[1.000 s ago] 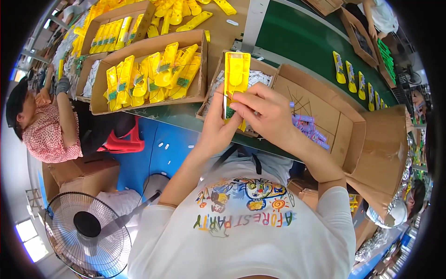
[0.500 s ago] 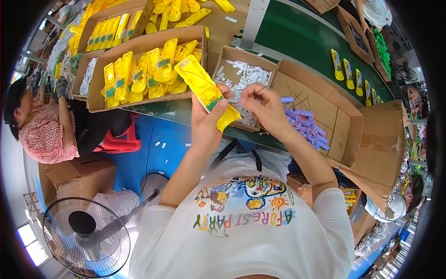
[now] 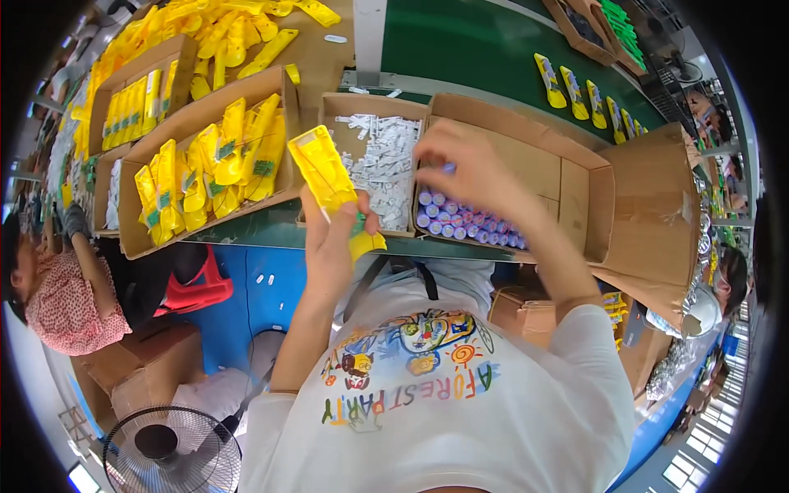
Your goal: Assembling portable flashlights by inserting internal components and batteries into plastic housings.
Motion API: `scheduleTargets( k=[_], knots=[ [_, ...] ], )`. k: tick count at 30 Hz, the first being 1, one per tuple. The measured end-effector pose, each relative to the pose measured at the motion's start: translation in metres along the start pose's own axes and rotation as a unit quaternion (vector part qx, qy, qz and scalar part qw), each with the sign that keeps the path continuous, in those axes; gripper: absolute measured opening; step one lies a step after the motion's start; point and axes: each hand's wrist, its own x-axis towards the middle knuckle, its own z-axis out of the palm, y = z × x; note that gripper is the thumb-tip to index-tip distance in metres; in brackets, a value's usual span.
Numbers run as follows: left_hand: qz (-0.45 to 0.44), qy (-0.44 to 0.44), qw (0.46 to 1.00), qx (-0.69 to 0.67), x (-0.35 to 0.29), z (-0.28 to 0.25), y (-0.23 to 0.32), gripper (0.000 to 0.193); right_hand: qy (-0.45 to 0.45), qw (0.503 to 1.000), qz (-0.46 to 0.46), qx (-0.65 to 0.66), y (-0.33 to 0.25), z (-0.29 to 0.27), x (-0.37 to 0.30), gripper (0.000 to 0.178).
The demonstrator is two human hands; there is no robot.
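Observation:
My left hand (image 3: 330,246) is closed around a yellow plastic shell (image 3: 319,164), which stands tilted, its inner side up. A small green circuit board (image 3: 358,223) shows in the shell beside my thumb. My right hand (image 3: 464,164) hovers over the near left part of a cardboard box (image 3: 575,164), with its fingers curled and blurred. Whether anything is between those fingers cannot be made out. Just beneath them is a purple cylinder (image 3: 449,168), apart from the rows of purple cylinders (image 3: 468,223) with red wires along the box's near side.
Left of that box, a shallow carton (image 3: 329,107) holds small white plastic parts (image 3: 382,164). Further left, another carton (image 3: 246,90) is filled with wired yellow shells (image 3: 197,185). Yellow pieces (image 3: 552,82) line the green belt (image 3: 460,41). A fan (image 3: 164,448) and a seated co-worker (image 3: 74,287) are at left.
My right hand has moved from beside the yellow shell to above the purple cylinders. My left hand still holds the shell, now slightly farther from the right hand. The whole view has shifted.

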Motion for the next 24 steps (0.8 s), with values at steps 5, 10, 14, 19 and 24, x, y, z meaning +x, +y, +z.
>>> scheduleTargets(
  k=[5, 10, 14, 19, 24],
  knots=[
    [-0.053, -0.092, 0.994, -0.004, -0.002, 0.013, 0.003, 0.033, -0.235, 0.957, 0.073, -0.153, 0.067, -0.028, -0.003, 0.021],
    [-0.053, -0.116, 0.992, 0.015, -0.007, 0.017, -0.015, 0.043, -0.115, 0.967, -0.002, -0.227, 0.067, -0.031, -0.003, 0.024],
    [-0.028, -0.132, 0.990, 0.034, -0.011, 0.019, -0.020, 0.045, -0.168, 0.951, 0.057, -0.252, 0.082, -0.020, -0.013, 0.025],
    [-0.020, -0.106, 0.994, 0.028, -0.011, 0.015, -0.020, 0.050, -0.154, 0.945, 0.050, -0.285, 0.057, -0.034, -0.004, 0.026],
    [0.010, -0.077, 0.994, 0.079, -0.011, 0.018, -0.028, 0.049, -0.063, 0.895, 0.331, 0.291, -0.030, -0.021, 0.004, 0.025]
  ],
)
